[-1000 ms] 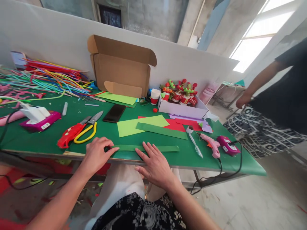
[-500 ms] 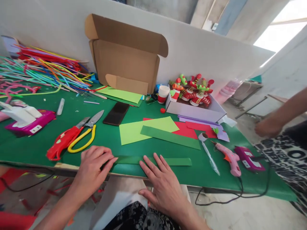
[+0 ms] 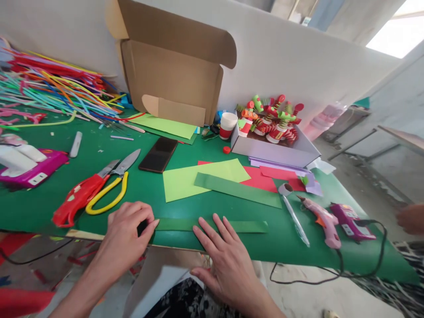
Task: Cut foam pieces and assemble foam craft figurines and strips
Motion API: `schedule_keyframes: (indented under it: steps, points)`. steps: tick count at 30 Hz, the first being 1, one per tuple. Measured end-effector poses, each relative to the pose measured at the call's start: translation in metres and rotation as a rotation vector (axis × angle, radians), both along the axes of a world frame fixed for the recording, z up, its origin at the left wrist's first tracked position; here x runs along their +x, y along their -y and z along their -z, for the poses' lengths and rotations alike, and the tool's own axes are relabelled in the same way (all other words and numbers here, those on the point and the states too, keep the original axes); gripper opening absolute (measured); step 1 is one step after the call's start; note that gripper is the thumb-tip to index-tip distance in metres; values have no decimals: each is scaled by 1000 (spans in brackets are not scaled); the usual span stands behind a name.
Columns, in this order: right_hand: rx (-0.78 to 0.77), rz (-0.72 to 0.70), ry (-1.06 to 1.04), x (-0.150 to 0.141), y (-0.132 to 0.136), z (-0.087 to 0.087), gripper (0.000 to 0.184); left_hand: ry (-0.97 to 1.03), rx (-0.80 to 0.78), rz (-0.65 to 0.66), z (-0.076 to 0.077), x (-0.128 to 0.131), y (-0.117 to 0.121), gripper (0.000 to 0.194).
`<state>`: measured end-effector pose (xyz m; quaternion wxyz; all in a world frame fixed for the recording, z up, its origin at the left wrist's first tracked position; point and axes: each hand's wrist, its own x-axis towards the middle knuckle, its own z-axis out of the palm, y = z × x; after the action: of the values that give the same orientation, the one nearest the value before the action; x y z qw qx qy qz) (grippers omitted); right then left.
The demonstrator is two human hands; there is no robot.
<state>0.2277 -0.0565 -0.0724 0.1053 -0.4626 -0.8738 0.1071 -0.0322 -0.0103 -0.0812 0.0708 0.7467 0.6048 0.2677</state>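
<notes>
A long dark green paper strip (image 3: 245, 226) lies flat along the near edge of the green table (image 3: 281, 247). My left hand (image 3: 127, 234) has its fingers curled and pinches the strip's left end. My right hand (image 3: 227, 260) lies flat with fingers spread, the fingertips pressing on the strip's middle. Red and yellow scissors (image 3: 92, 190) lie just beyond my left hand.
A lime sheet (image 3: 185, 181), a green strip (image 3: 238, 189) and red paper (image 3: 260, 179) lie mid-table. A black phone (image 3: 158, 154), an open cardboard box (image 3: 172, 75), pipe cleaners (image 3: 53, 95), a tray of figures (image 3: 274, 141) and a pink glue gun (image 3: 323, 216) stand around. Another person's hand (image 3: 410, 218) is at far right.
The camera tilted down and nearer the table. My hands stay on the strip, the left curling tighter on its end. The other person moved off to the right, only a hand showing.
</notes>
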Motion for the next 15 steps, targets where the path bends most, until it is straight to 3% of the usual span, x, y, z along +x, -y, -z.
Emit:
schedule_keyframes:
  steps: [15]
  points:
    - [6, 1, 25, -1, 0, 2, 80, -80, 19, -8, 0, 4, -1, 27]
